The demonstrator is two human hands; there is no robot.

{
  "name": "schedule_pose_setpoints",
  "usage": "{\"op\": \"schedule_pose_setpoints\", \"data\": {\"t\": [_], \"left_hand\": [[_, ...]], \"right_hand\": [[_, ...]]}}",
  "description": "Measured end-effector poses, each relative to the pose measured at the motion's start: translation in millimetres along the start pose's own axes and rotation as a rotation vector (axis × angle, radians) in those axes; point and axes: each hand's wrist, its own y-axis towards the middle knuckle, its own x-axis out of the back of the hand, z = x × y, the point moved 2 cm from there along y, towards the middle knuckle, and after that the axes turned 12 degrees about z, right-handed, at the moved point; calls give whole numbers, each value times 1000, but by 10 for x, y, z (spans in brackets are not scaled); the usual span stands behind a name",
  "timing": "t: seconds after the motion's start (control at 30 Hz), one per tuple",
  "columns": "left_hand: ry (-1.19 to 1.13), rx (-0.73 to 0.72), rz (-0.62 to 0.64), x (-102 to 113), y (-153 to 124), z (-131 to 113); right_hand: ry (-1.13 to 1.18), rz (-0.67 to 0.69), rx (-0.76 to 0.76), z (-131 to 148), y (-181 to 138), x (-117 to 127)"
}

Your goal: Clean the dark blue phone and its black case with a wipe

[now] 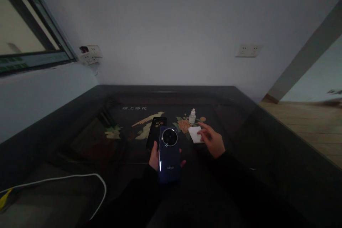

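Observation:
My left hand (154, 157) grips a dark blue smartphone (170, 160) by its sides. The phone's back faces me, with a large round camera ring at the top and a "vivo" mark lower down. Just behind it lies a black phone case (153, 135) with camera cutouts, partly hidden by the phone. My right hand (213, 141) reaches over a white folded cloth or tissue pad (195, 134); its index finger is stretched out and the other fingertips meet the pad's right part. Beyond the pad stands a small white dropper bottle (192, 117), upright.
Everything rests on a dark glossy table (165, 91) decorated with a bird and flowers, against a pale wall. A white cable (80, 175) curves across the lower left, near a yellow item (4, 198). Wall sockets (249, 50) and a window (26, 25) are beyond.

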Motion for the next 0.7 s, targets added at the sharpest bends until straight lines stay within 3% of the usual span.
{"op": "schedule_pose_setpoints", "data": {"t": [0.17, 0.37, 0.53, 0.7], "left_hand": [[228, -196, -214, -175, 102, -31], [376, -446, -312, -239, 366, -43], [471, -508, -334, -315, 447, -26], [534, -464, -268, -477, 313, 38]], "right_hand": [[143, -19, -26, 539, -97, -118], [327, -8, 63, 998, -152, -245], [214, 10, 26, 924, -148, -357], [545, -112, -65, 631, -96, -344]]}}
